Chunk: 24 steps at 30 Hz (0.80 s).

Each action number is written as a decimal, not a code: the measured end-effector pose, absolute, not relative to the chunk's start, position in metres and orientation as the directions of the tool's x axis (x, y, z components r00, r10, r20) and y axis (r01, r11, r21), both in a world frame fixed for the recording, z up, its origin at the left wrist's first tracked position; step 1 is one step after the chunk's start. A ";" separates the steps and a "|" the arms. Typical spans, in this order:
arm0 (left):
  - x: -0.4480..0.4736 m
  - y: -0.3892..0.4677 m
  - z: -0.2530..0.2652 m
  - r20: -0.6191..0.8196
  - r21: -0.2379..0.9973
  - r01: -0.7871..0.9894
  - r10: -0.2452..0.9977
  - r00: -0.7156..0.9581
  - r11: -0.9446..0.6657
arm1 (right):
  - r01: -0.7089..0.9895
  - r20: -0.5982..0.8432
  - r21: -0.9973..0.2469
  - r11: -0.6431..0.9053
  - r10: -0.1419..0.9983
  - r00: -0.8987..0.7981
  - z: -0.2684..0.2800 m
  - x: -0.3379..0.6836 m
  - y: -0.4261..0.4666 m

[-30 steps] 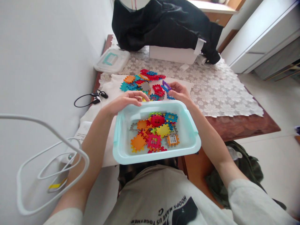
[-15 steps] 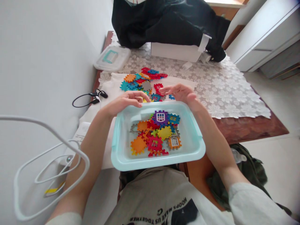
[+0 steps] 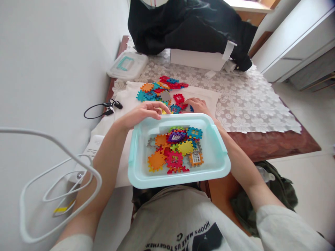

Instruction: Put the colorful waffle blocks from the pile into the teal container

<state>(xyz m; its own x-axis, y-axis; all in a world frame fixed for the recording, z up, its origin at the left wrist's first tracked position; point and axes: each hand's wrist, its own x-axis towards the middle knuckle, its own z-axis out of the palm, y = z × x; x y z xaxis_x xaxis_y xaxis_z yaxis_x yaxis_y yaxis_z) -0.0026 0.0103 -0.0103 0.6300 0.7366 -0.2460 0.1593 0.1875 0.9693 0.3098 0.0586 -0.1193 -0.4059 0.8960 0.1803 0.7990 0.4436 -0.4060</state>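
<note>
A pale turquoise plastic tub [image 3: 134,170] stands close in front of my body with several colourful toothed building tiles in it. A purple window tile [image 3: 176,137] lies tilted on that heap, near a yellow tile [image 3: 185,147] and an orange tile [image 3: 156,161]. My left hand [image 3: 146,112] is at the tub's far left rim, fingers loosely extended and thumb apart, holding nothing. Beyond the rim, my right hand [image 3: 197,105] reaches down to the loose tiles, its fingertips beside a red window tile [image 3: 179,98]. Its thumb and lower part are hidden.
More tiles [image 3: 150,94] are heaped on a white cloth [image 3: 206,94]. A clear lid [image 3: 128,65] lies at the back left, black earphones [image 3: 111,106] at the left. A black cloth [image 3: 191,28] covers a white box [image 3: 196,58]. A white cable [image 3: 62,146] loops at the left.
My right hand has lowered from above the far rim to the loose tiles. The purple tile in the tub has tipped and settled slightly nearer. My left hand stays at the rim.
</note>
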 end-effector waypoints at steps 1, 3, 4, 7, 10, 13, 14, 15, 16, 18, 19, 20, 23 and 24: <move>-0.002 0.010 -0.010 -0.245 0.969 0.158 0.738 0.629 0.187 | 0.801 0.187 -0.405 0.440 0.898 -0.399 -0.118 0.309 0.058; -0.001 0.009 -0.009 -0.238 0.971 0.152 0.744 0.624 0.184 | 0.792 0.205 -0.416 0.447 0.894 -0.398 -0.117 0.310 0.058; -0.001 0.009 -0.009 -0.236 0.972 0.150 0.746 0.623 0.182 | 0.781 0.219 -0.428 0.455 0.891 -0.399 -0.118 0.310 0.058; -0.002 0.010 -0.010 -0.235 0.972 0.150 0.744 0.626 0.181 | 0.737 0.242 -0.473 0.483 0.876 -0.418 -0.122 0.313 0.059; -0.003 0.011 -0.010 -0.235 0.972 0.151 0.740 0.630 0.180 | 0.708 0.229 -0.513 0.485 0.873 -0.432 -0.124 0.316 0.060; -0.003 0.011 -0.010 -0.240 0.971 0.158 0.744 0.623 0.181 | 0.679 0.225 -0.555 0.480 0.873 -0.432 -0.124 0.316 0.062; -0.003 0.011 -0.010 -0.244 0.970 0.161 0.746 0.620 0.183 | 0.667 0.232 -0.568 0.482 0.871 -0.433 -0.124 0.316 0.063; -0.002 0.010 -0.010 -0.246 0.969 0.163 0.747 0.618 0.184 | 0.654 0.239 -0.578 0.487 0.868 -0.436 -0.123 0.316 0.063; -0.002 0.010 -0.010 -0.246 0.969 0.163 0.748 0.617 0.184 | 0.646 0.244 -0.584 0.492 0.865 -0.438 -0.123 0.316 0.063; -0.002 0.010 -0.010 -0.238 0.971 0.162 0.751 0.616 0.175 | 0.645 0.251 -0.585 0.491 0.866 -0.432 -0.122 0.316 0.062; -0.002 0.010 -0.010 -0.234 0.972 0.161 0.752 0.616 0.171 | 0.650 0.252 -0.583 0.487 0.869 -0.425 -0.122 0.315 0.062; -0.002 0.011 -0.010 -0.232 0.973 0.161 0.752 0.617 0.168 | 0.658 0.251 -0.580 0.481 0.873 -0.418 -0.122 0.315 0.062; -0.002 0.011 -0.011 -0.234 0.972 0.160 0.750 0.619 0.171 | 0.678 0.243 -0.573 0.460 0.885 -0.396 -0.122 0.315 0.063; -0.002 0.011 -0.011 -0.237 0.971 0.160 0.748 0.620 0.176 | 0.679 0.239 -0.575 0.456 0.888 -0.394 -0.122 0.315 0.063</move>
<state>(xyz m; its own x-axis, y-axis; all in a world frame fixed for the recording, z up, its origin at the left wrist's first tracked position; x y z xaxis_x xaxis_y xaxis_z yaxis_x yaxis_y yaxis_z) -0.0022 0.0110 -0.0110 0.6196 0.7481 -0.2375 0.1595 0.1762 0.9713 0.3145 0.0635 -0.1224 -0.3935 0.8876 0.2394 0.6789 0.4562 -0.5754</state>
